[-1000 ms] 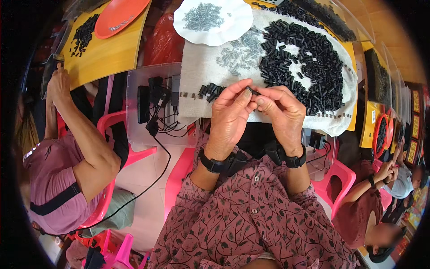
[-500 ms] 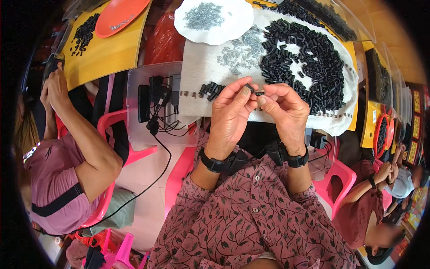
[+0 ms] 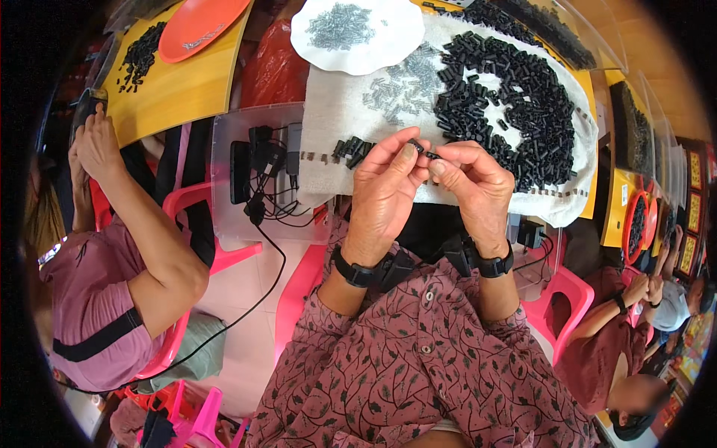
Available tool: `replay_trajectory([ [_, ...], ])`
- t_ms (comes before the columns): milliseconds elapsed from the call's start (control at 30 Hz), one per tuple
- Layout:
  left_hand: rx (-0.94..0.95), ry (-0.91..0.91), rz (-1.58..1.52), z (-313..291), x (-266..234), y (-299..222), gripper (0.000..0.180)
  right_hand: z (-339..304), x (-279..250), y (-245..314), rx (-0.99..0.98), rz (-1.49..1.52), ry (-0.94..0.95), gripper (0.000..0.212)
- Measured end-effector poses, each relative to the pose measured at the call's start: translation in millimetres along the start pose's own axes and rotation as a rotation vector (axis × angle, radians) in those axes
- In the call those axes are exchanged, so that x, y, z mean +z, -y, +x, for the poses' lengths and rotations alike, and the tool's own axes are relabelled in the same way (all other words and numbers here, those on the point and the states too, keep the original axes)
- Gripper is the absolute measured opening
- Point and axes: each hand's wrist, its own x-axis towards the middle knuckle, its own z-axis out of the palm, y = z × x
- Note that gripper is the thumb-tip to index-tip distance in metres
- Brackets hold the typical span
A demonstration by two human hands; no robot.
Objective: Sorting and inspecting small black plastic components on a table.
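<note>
My left hand (image 3: 385, 183) pinches a small black cylindrical piece (image 3: 415, 146) between thumb and fingers. Close beside it, my right hand (image 3: 478, 179) pinches another small black piece (image 3: 432, 156), mostly covered by the fingertips. The two pieces meet or nearly meet; I cannot tell which. Both hands are over the near edge of a white cloth (image 3: 321, 112). Beyond them on the cloth lies a large heap of short black tubes (image 3: 515, 97). Small clear pieces (image 3: 399, 93) are spread left of that heap, and a little group of black tubes (image 3: 351, 151) lies beside my left hand.
A white scalloped plate (image 3: 403, 30) holds more clear pieces. Below the cloth's left side, a clear plastic bin (image 3: 224, 179) contains black cables and adapters. At left a co-worker (image 3: 104, 291) sits by a yellow board (image 3: 202, 89) with a red plate (image 3: 175, 41); other people sit at right.
The black piece at my right fingertips has turned slightly, and the right fingers have shifted a little. My left hand has hardly moved. The left co-worker's arm has moved slightly.
</note>
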Motion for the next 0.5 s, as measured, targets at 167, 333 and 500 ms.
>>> replay_trajectory([
  [167, 0.009, 0.013, 0.002, 0.5, -2.4, 0.7, 0.028, -0.3, -0.8, -3.4, -0.016, -0.029, 0.007, 0.017],
  [333, 0.027, 0.019, 0.004, -0.4, 1.3, 0.9, 0.028, -0.8, 0.6, -5.4, -0.068, -0.075, 0.024, 0.014],
  [500, 0.042, 0.009, 0.038, -2.1, -0.3, 1.9, 0.028, -0.3, 1.6, -10.1, -0.158, -0.234, -0.013, 0.012],
])
